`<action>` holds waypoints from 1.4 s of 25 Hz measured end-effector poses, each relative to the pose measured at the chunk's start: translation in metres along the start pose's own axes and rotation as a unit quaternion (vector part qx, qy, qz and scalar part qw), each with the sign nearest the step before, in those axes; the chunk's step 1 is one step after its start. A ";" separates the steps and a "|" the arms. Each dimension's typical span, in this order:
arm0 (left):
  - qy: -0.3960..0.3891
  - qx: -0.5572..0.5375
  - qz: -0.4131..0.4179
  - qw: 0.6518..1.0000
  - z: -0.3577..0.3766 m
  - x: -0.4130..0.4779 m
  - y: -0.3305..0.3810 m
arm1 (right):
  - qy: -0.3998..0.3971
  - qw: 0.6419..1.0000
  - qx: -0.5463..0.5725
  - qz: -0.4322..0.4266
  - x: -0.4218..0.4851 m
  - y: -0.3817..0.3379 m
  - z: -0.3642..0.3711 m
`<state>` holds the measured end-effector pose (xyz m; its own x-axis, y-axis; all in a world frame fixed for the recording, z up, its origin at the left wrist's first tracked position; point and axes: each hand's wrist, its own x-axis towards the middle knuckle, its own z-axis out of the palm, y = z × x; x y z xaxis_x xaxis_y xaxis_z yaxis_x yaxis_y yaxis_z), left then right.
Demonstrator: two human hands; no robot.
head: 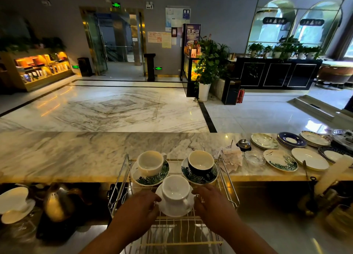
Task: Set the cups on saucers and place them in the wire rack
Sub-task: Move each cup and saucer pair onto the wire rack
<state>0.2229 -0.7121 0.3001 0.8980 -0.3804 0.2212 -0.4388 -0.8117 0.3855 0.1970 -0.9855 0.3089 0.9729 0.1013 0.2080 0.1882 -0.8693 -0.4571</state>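
A wire rack (118, 179) sits below the marble counter's near edge. At its back stand a white cup (150, 163) on a leaf-patterned saucer (150, 180) and a dark cup (200, 165) on another leaf-patterned saucer (198, 178). In front of them a white cup (175, 190) rests on a white saucer (173, 209) over the rack's wires. My left hand (140, 206) grips the saucer's left rim and my right hand (210, 202) grips its right rim. Whether the saucer touches the wires is unclear.
On the marble counter (76, 154) at right lie several saucers and plates (280, 160), a glass ashtray (254, 158), paper slips (229, 156) and a call bell (243, 144). A metal kettle (59, 204) and a white cup on a saucer (13, 204) stand at lower left.
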 end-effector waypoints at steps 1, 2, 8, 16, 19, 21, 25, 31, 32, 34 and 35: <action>-0.001 -0.002 -0.008 1.000 0.000 0.004 0.000 | 0.002 1.000 0.001 0.005 0.004 0.001 0.000; 0.000 -0.005 -0.016 1.000 0.001 0.007 0.000 | 0.004 1.000 0.002 0.008 0.007 0.002 0.000; -0.020 -0.026 -0.053 0.998 -0.002 0.027 -0.001 | -0.006 0.999 0.033 0.013 0.023 -0.001 -0.002; -0.013 -0.057 -0.089 0.994 -0.003 0.038 -0.002 | -0.020 0.994 0.098 0.041 0.029 -0.007 -0.002; 0.002 -0.094 -0.119 0.988 0.000 0.034 0.003 | -0.038 0.984 0.161 0.065 0.029 -0.012 0.003; 0.018 -0.130 -0.139 0.982 0.001 0.029 0.009 | -0.039 0.980 0.181 0.077 0.028 -0.015 0.007; 0.034 -0.159 -0.142 0.976 0.004 0.023 0.017 | -0.003 0.977 0.189 0.100 0.029 -0.019 0.011; 0.027 -0.141 -0.144 0.979 0.004 0.029 0.016 | -0.010 0.975 0.199 0.098 0.019 -0.026 0.012; 0.022 -0.138 -0.145 0.979 0.005 0.032 0.015 | -0.008 0.975 0.199 0.102 0.016 -0.025 0.013; 0.008 -0.137 -0.151 0.979 0.007 0.037 0.014 | -0.009 0.974 0.198 0.108 0.010 -0.025 0.013; 0.002 -0.139 -0.155 0.978 0.007 0.040 0.013 | -0.013 0.973 0.200 0.111 0.008 -0.025 0.013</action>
<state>0.2528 -0.7411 0.3079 0.9894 -0.1329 0.0591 -0.1384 -0.7348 0.6640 0.2019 -0.9569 0.3108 0.9977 -0.0506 0.0452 0.0046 -0.6144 -0.7890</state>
